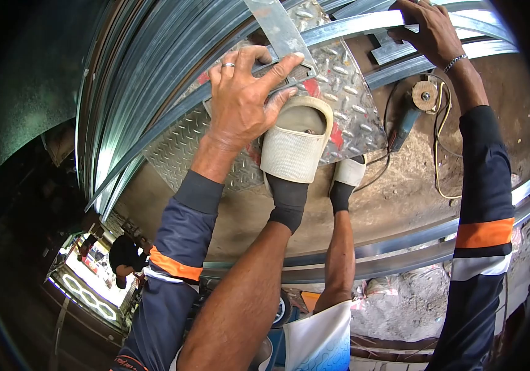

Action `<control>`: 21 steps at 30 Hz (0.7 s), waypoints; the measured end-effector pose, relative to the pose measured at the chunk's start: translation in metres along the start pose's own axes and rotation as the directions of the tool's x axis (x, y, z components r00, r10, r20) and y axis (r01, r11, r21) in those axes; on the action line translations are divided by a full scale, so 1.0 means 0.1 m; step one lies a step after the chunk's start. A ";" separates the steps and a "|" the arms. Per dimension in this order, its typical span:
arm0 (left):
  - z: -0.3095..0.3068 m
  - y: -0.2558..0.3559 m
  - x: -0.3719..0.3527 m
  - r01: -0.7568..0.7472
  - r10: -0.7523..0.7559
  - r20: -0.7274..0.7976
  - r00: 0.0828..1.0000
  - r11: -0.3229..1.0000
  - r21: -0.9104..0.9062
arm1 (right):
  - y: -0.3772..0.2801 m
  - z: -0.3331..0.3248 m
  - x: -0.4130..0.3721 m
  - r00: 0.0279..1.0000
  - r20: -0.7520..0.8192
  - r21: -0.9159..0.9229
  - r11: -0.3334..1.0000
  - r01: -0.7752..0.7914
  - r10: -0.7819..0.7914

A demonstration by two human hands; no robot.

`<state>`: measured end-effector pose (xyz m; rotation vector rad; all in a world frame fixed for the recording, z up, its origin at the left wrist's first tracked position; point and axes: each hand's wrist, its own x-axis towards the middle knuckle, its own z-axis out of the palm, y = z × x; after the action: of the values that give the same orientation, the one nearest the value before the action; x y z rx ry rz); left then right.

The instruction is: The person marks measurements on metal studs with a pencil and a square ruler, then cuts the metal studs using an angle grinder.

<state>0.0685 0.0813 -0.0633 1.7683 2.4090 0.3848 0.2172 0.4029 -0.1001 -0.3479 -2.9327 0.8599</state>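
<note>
A long, smooth metal strip [353,26] crosses the studded metal plate [358,105] past its right edge; the right hand [432,38] pinches it, the left hand [242,93] spreads against a flat bar [278,26], grip unclear.

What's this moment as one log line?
left hand: touching flat metal bar; right hand: around metal strip; left slipper: on tread plate; angle grinder: on floor

far left: deep shadow | lower-left opening [78,267]: blown out | metal strips [110,145]: white glare | rim: black, fisheye-bowed
</note>
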 end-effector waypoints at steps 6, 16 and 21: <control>0.01 0.01 -0.01 0.008 -0.008 -0.013 1.000 1.000 -0.007 | -0.06 -0.02 0.01 0.989 0.028 -0.030 0.989 -0.143 0.144; -0.01 0.01 0.00 0.023 -0.023 0.003 1.000 0.998 -0.055 | 0.25 0.11 -0.05 1.000 0.011 -0.222 0.975 0.019 -0.017; -0.04 0.02 0.00 0.032 -0.031 0.015 0.999 0.998 -0.049 | 0.24 0.09 -0.06 1.000 0.029 -0.205 0.979 0.000 0.006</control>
<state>0.0692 0.0815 -0.0593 1.7048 2.3940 0.4225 0.2262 0.4165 -0.1210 -0.3539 -3.0561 0.5681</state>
